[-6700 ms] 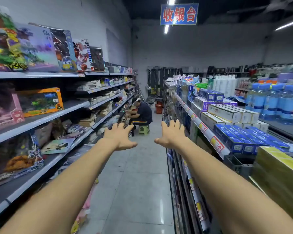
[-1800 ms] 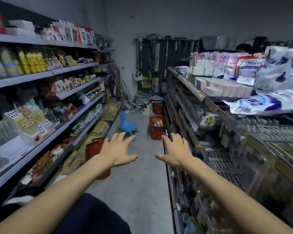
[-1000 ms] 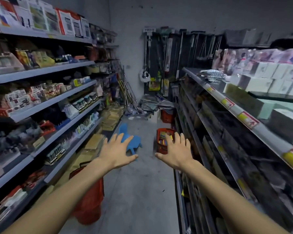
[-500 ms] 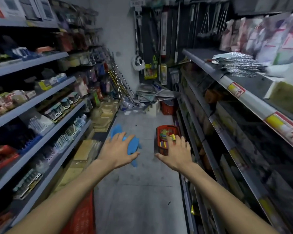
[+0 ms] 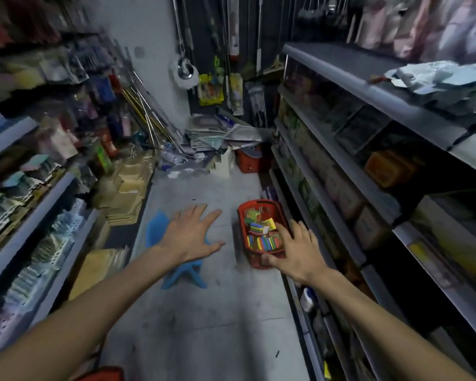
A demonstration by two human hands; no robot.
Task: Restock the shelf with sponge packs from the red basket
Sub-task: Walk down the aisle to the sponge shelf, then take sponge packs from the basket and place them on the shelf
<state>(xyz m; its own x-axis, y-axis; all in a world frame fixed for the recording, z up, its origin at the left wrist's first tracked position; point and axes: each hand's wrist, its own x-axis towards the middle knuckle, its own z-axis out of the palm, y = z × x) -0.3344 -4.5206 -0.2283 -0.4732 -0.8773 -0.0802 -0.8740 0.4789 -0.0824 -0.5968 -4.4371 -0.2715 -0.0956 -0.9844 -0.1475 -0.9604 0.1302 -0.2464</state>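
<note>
A red basket (image 5: 243,213) stands on the aisle floor against the foot of the right-hand shelving (image 5: 338,171). It holds several colourful sponge packs (image 5: 261,237). My right hand (image 5: 291,251) is stretched out with spread fingers in front of the basket's near right corner and holds nothing. My left hand (image 5: 190,232) is also open, fingers spread, held out over a small blue plastic stool (image 5: 182,268) to the left of the basket.
Stocked shelves line both sides of the narrow aisle. A second red basket (image 5: 248,160), a white step stool (image 5: 224,166), stacked bags and leaning mop handles (image 5: 149,114) crowd the far end. Flat cardboard stacks (image 5: 127,193) lie at the left. Another red basket edge (image 5: 102,375) shows at the bottom.
I have walked down the aisle; the red basket and blue stool are now much nearer and lower in view. Both hands stay open and outstretched.
</note>
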